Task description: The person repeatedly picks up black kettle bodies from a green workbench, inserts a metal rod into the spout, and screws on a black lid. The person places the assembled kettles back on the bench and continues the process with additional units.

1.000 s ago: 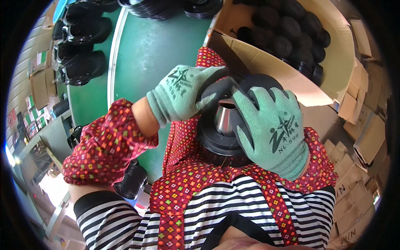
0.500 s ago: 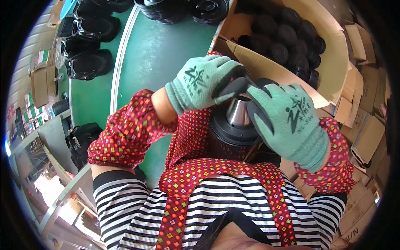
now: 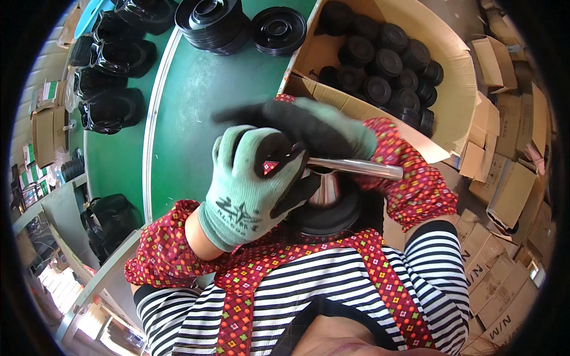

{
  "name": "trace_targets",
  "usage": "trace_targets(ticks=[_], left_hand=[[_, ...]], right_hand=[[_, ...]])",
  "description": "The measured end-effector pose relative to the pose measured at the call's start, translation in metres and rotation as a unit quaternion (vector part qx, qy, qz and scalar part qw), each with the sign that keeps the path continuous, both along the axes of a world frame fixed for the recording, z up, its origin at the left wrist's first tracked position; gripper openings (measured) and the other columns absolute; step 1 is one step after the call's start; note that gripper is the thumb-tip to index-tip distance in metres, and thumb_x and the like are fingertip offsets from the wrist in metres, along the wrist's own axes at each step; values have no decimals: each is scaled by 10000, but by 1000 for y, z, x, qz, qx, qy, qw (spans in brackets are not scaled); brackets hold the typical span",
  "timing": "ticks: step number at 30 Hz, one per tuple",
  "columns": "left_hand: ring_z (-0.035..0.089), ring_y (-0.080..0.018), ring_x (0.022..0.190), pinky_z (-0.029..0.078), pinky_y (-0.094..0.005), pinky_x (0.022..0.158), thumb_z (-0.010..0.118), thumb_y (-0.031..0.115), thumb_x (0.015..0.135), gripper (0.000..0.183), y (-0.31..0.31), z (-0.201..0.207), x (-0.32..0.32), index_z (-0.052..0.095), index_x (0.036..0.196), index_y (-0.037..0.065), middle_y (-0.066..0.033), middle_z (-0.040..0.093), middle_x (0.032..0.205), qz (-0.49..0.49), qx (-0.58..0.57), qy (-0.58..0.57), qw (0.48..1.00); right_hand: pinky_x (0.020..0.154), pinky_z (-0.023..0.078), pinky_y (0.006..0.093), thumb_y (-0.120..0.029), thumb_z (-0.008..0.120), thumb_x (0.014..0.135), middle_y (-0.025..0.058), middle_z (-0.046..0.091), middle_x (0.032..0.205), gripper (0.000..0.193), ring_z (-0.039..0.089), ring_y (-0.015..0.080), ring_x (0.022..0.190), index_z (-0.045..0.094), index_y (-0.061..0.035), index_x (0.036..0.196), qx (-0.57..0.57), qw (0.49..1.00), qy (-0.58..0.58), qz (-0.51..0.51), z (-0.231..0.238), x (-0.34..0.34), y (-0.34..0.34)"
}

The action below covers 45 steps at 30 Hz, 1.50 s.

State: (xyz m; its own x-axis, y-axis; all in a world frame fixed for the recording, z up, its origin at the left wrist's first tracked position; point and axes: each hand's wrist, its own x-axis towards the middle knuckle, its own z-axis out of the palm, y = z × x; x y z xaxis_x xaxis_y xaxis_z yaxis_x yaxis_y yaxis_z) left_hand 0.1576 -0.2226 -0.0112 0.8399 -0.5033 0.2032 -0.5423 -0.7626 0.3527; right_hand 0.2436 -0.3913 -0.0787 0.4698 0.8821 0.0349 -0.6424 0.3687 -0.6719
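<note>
My left hand (image 3: 249,181), in a green glove with black fingertips, is closed with thumb and forefinger at one end of a shiny metal tube (image 3: 371,168). The tube slants across the top of a silver metal cone (image 3: 325,191). That cone rises from a round black base (image 3: 326,222) close to my body. Beyond the tube, my right hand (image 3: 320,126) reaches leftward over the left one. Motion smears its fingers, so their state is unclear.
Stacked black round discs (image 3: 211,35) and a smaller pile (image 3: 279,29) lie on the green table (image 3: 196,107). Glossy black housings (image 3: 113,110) line its left side. At the upper right, a cardboard box (image 3: 451,71) holds several black round parts (image 3: 389,62). More cartons (image 3: 507,178) stand at right.
My left hand has come nearer my body and turned, fingers upward. My right hand has swung up and left from beside the cone. The metal tube now shows over the cone.
</note>
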Motion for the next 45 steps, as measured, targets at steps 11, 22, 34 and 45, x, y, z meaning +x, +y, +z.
trace_targets(ticks=[11, 22, 34, 45], left_hand=[[577, -382, 1256, 452, -502, 1116, 634, 307, 872, 533, -113, -4, 5, 670, 1270, -46, -202, 640, 1251, -141, 8, 76, 987], [640, -250, 963, 520, -382, 899, 663, 347, 883, 558, -109, -8, 5, 655, 1358, 54, -69, 633, 1034, -191, -131, 180, 956], [668, -242, 897, 558, -406, 806, 661, 299, 803, 474, -83, -8, 4, 753, 1204, 62, -53, 670, 977, -284, -289, 172, 898], [699, -395, 1018, 562, -467, 895, 840, 130, 768, 635, -20, -12, 69, 665, 1375, 67, -173, 710, 1118, -87, -109, 24, 990]], right_hand=[[1079, 494, 405, -170, 614, 1035, 158, 660, 1349, 402, 631, 234, 1189, 612, 9, 1395, -3, 958, -287, 26, -21, 10, 3], [1085, 491, 518, -139, 689, 939, 184, 633, 1318, 476, 615, 337, 1206, 597, 33, 1373, 22, 834, -513, -203, -55, -15, -13], [1142, 461, 560, -115, 742, 898, 215, 602, 1302, 515, 587, 422, 1259, 578, 64, 1353, -47, 775, -565, -279, -59, -20, -38], [1110, 506, 437, -479, 666, 990, 167, 649, 1338, 658, 630, 278, 1278, 608, 40, 1390, -246, 925, -131, -258, -26, -28, -91]])
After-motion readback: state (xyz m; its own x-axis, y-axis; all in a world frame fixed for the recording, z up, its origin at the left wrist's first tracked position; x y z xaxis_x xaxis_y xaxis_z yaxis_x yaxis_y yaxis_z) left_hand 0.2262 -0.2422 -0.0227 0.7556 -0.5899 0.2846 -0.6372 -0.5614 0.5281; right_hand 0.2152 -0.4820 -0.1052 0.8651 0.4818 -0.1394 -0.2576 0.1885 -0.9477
